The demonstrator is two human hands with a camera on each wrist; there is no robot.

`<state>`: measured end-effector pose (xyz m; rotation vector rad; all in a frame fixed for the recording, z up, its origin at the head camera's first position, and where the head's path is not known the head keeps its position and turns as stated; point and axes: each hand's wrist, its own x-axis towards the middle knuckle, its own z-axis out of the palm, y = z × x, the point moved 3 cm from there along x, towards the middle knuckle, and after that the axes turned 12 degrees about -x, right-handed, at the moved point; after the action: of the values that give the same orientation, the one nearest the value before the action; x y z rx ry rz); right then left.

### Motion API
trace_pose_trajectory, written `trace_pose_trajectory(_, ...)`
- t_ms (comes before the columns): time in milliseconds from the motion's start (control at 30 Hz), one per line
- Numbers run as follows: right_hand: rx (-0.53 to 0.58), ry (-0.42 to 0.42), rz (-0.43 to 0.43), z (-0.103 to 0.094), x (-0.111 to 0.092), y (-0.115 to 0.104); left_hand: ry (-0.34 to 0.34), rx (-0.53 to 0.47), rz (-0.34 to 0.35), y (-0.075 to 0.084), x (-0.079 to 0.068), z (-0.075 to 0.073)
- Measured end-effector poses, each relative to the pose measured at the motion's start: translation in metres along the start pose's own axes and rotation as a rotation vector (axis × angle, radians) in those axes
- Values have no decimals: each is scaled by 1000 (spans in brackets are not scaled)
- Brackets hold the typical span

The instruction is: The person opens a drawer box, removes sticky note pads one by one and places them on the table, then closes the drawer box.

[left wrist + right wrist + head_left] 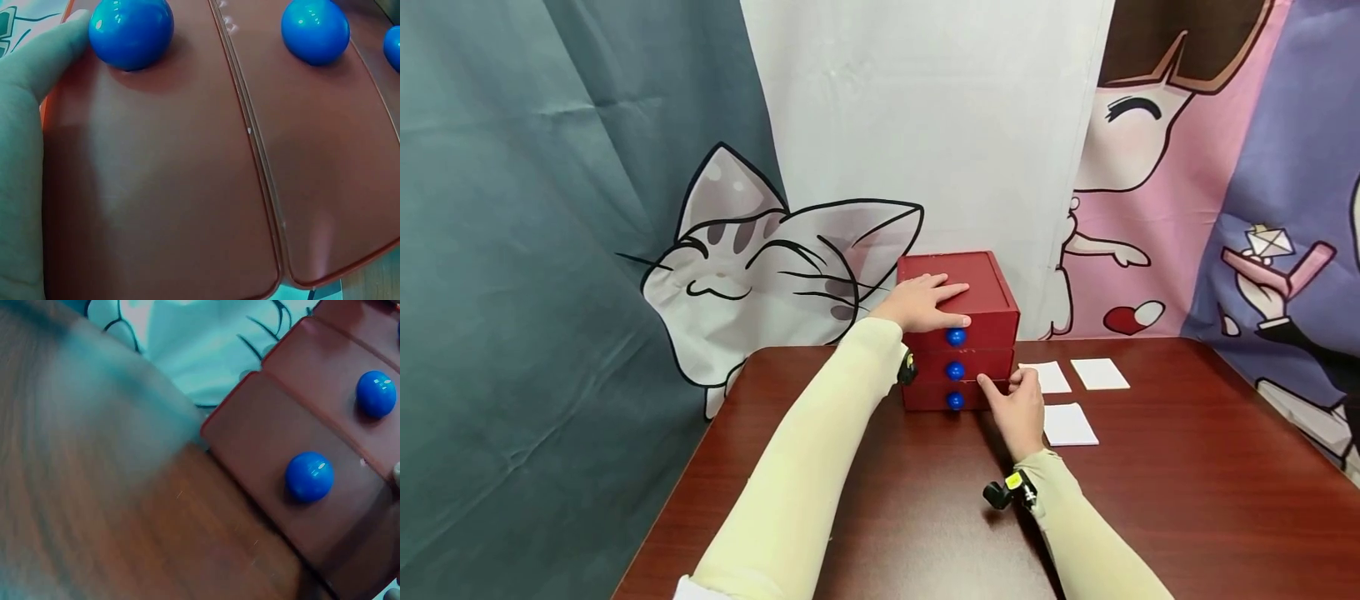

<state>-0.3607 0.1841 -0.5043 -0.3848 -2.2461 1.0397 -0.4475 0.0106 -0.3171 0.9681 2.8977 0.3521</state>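
A small red chest of drawers (958, 283) stands near the back of the table, its drawers stacked with round blue knobs. My left hand (921, 302) lies on its top, fingers spread and straight, the thumb along the front edge beside the top knob (956, 337). In the left wrist view that thumb (47, 53) reaches to the knob's side. My right hand (1018, 412) grips the chest's lower right corner, thumb on the front near the seam over the bottom drawer (262, 450), fingers curled at the side. All drawers appear closed.
Three white square cards lie on the table right of the chest: one by its side (1051, 377), one farther right (1100, 374), one nearer (1071, 425). Behind the brown table (910, 517) hangs a cartoon-printed curtain (925, 125).
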Motion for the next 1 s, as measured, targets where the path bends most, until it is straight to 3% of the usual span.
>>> trace_pose_trajectory(233, -98, 85, -155, 2, -8, -1, -11, -8, -4, -2, 0, -1)
trace_pose_trajectory(333, -124, 20, -265, 7, -12, -6, -14, -13, -1, -2, -1, -1)
trace_pose_trajectory(500, -145, -160, -397, 16, -18, -12, -9, -14, 4, -1, 0, -2)
trace_pose_trajectory(833, -306, -231, -484, 24, -20, -18, -13, -7, 5, -1, 2, -1)
trace_pose_trajectory(1000, -339, -230, -480, 25, -22, -22, -13, -1, 4, -1, 2, 0)
